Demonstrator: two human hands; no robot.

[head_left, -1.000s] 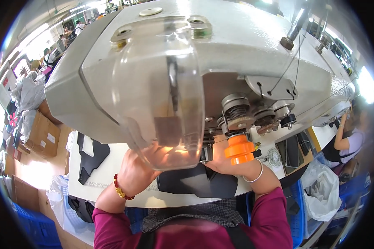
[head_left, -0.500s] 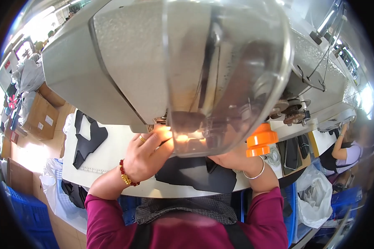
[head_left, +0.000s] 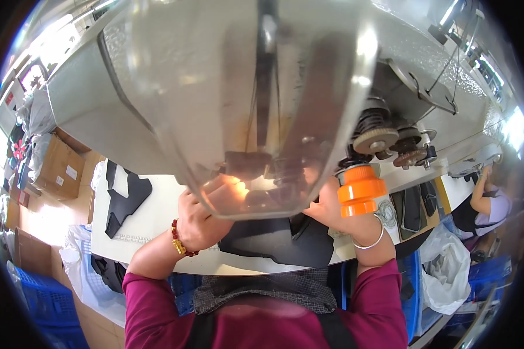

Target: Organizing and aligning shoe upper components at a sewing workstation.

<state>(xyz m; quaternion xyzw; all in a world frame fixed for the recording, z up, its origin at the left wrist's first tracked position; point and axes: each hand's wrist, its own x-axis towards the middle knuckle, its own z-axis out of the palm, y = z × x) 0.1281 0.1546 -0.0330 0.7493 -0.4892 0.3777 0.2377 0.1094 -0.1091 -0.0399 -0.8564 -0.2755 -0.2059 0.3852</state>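
Observation:
A sewing machine (head_left: 81, 99) with a clear plastic guard (head_left: 256, 198) fills the upper middle. Under the guard, in the bright lamp light, my left hand (head_left: 202, 224) has its fingers pressed together at the far left part of a black fabric piece (head_left: 273, 241). My right hand (head_left: 332, 208) grips that piece's far right side, its thumb beside a raised fold. The near part of the piece lies flat between my wrists, toward the table edge. Glare and the guard blur my fingertips; the needle cannot be made out.
Another black cut piece (head_left: 125, 195) lies on the white table (head_left: 163, 224) at left, near a printed ruler strip. An orange cap-like part (head_left: 361, 191) hangs by my right wrist. White bags (head_left: 445, 273), blue crates (head_left: 43, 296) and a cardboard box (head_left: 58, 166) surround the table. Another person (head_left: 486, 206) sits far right.
The view has shifted, so the guard now covers more of my left fingers. My right hand shows more beside the guard. The black fabric piece lies nearly as before.

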